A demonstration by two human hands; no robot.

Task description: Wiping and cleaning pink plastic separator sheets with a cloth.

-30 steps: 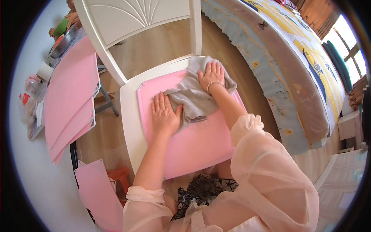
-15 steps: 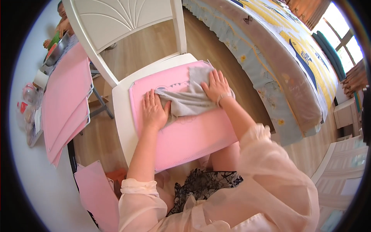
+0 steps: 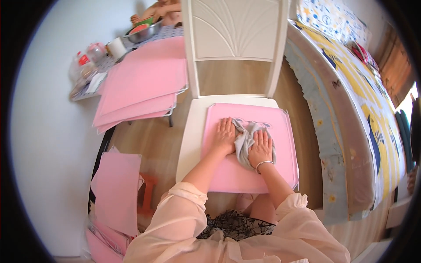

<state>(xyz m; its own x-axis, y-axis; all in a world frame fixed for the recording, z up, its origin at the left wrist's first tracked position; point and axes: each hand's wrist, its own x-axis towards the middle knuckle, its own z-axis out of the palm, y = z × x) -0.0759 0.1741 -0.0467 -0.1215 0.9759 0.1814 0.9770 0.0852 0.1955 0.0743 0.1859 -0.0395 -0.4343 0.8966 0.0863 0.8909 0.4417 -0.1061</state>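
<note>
Because the pink panel just lies on the white chair, with nothing visible holding it down except two hands, slipping is probably the main worry. Its near edge looks like it pokes out past the chair's front, so leaning hard there could tip it. Grip-wise, neither hand is clamped on anything: the left hand is flat on the panel, fingers out, touching the grey cloth, and the right hand is palm-down on that cloth, fingers stretched too. The cloth's pretty bunched up, so a rough push might drag the panel along or make a fold skid under the palm. Also, the bracelet sits super close to the surface and could maybe scratch it. Oh, and the pink stack overhangs the tabletop at left; one bump might send it sliding.
</note>
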